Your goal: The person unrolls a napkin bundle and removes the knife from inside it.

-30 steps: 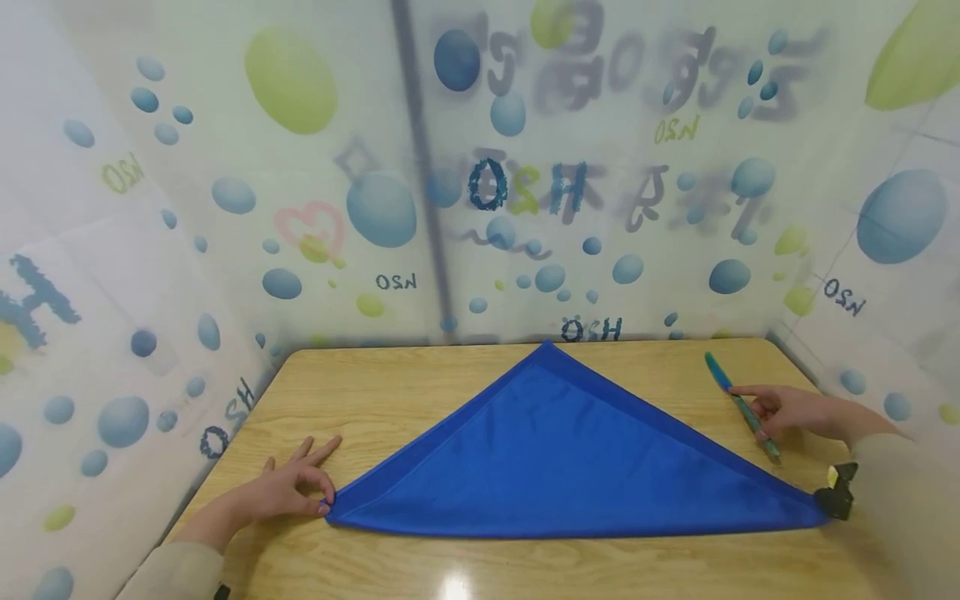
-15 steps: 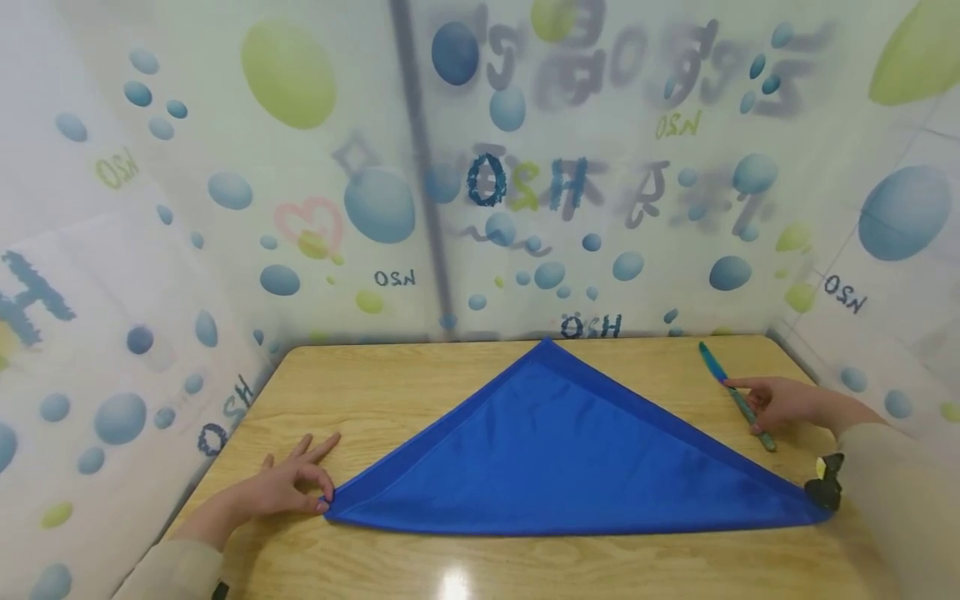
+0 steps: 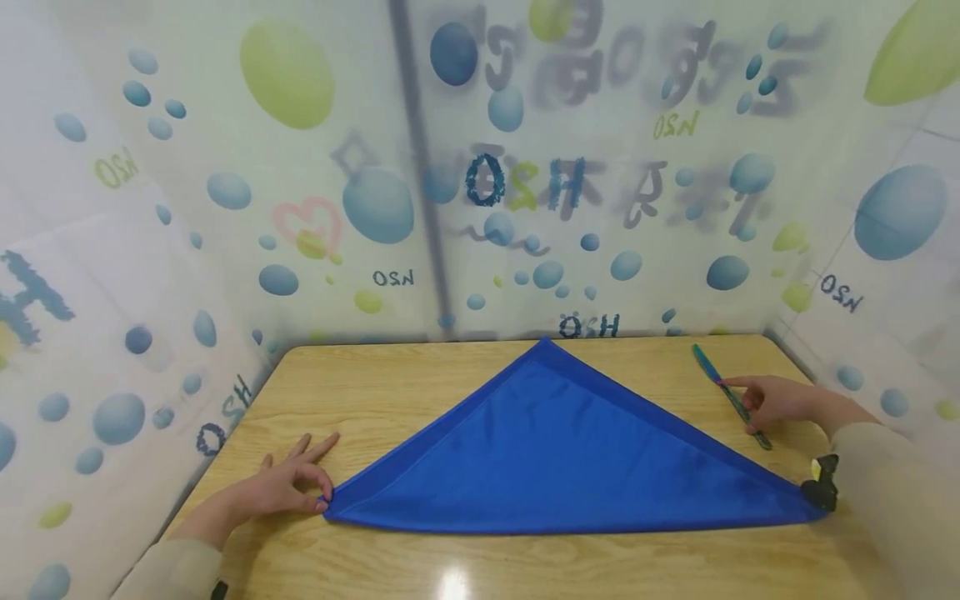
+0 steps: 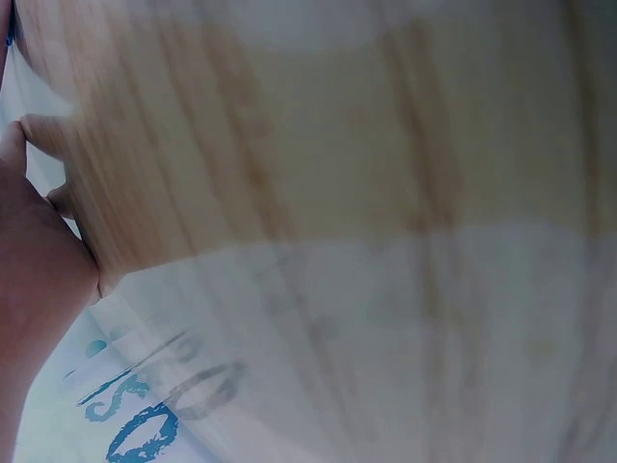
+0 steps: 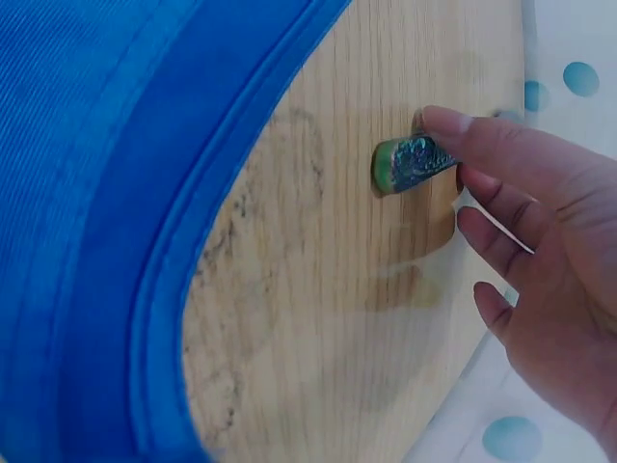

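A blue cloth (image 3: 570, 450) lies on the wooden table as a wide triangle, its peak at the back edge. At the cloth's left corner, my left hand (image 3: 281, 485) pinches the tip between thumb and index finger while the other fingers spread. My right hand (image 3: 776, 400) holds a slim blue-green knife-shaped tool (image 3: 707, 363) at the back right, index finger stretched along it. In the right wrist view the tool's glittery green end (image 5: 415, 162) shows under the thumb, apart from the cloth. The left wrist view shows only part of the left hand (image 4: 43, 251).
The wooden table (image 3: 390, 383) ends at patterned white curtain-like walls (image 3: 517, 275) at the back and both sides. A small black device (image 3: 821, 483) on the right wrist hides part of the cloth's right corner.
My right hand has shifted slightly left and back with the tool, which now looks narrower and darker. The left hand keeps its pinch, and the cloth lies as before.
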A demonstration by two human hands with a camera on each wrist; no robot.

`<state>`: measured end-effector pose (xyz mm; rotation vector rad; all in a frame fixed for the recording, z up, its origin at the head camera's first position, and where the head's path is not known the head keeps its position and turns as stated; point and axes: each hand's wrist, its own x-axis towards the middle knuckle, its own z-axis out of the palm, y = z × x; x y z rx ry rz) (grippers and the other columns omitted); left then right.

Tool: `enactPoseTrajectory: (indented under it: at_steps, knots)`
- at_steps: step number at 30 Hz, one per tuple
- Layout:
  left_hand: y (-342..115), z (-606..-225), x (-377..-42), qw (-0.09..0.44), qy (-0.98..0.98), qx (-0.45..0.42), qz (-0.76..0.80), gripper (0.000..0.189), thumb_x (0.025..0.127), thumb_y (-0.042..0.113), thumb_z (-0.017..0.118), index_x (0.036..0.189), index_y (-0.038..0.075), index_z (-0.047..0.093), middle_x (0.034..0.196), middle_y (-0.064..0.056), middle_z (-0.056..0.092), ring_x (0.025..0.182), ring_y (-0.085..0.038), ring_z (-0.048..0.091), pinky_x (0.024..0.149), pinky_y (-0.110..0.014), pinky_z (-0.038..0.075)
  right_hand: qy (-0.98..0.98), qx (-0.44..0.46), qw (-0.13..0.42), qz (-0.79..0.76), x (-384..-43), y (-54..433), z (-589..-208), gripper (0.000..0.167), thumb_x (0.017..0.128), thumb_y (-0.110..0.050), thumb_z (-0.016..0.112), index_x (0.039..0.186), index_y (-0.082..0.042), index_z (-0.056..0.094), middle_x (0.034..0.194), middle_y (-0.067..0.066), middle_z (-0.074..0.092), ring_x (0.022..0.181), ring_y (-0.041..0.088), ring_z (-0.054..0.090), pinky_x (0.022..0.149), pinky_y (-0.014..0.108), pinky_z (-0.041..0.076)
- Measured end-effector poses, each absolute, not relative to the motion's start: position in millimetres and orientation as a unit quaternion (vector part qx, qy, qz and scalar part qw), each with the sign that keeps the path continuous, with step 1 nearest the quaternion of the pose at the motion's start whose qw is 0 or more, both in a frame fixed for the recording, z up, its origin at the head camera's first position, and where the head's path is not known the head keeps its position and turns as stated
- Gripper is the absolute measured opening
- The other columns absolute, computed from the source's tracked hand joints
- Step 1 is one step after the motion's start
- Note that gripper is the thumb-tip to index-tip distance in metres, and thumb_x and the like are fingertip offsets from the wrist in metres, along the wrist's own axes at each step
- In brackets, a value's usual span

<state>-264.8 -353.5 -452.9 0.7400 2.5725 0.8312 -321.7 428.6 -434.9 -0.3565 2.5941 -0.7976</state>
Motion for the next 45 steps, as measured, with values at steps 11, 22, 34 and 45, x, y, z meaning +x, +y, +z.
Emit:
enactPoseTrajectory:
  at_steps: [11,22,34,45]
  knots:
    - [-355,-454,-266,0.173,0.905,0.255,0.292,0.010,0.082,0.028,0.077,0.080,0.030,0.067,0.157,-0.028,0.009,0.134,-0.060,-0.019,0.082,-0.078,-0.026,0.920,-0.117,0.192,-0.323,-314,435,-441,0.093,0.075,-0.008,0.082,0.140,0.022,0.023,0.087,0.006,0.047,0.076,0.018,0.045,0.063,0.027,0.040]
    - [-354,-455,-271,0.164,0.912,0.257,0.274,0.012,0.081,0.036,0.077,0.081,0.029,0.067,0.157,-0.028,0.013,0.135,-0.061,-0.015,0.083,-0.083,-0.019,0.938,-0.105,0.154,-0.291,-307,441,-444,0.091,0.077,-0.022,0.082,0.140,0.017,0.030,0.094,0.006,0.057,0.085,0.021,0.050,0.068,0.028,0.045]
    - [-350,-443,-285,0.167,0.903,0.265,0.295,0.010,0.080,0.027,0.079,0.084,0.022,0.072,0.149,-0.033,0.029,0.132,-0.067,0.000,0.090,-0.084,-0.003,0.936,-0.162,0.086,-0.301,-294,434,-433,0.075,0.082,-0.019,0.078,0.138,0.013,0.039,0.114,0.019,0.061,0.103,0.037,0.056,0.071,0.030,0.051]
    - [-330,-420,-295,0.108,0.917,0.224,0.312,0.022,0.086,0.024,0.076,0.104,0.013,0.070,0.144,-0.026,0.044,0.135,-0.055,0.025,0.102,-0.066,0.030,0.939,-0.191,0.020,-0.287,-294,400,-413,0.071,0.084,-0.023,0.078,0.140,0.003,0.043,0.128,0.026,0.054,0.111,0.044,0.051,0.081,0.055,0.046]
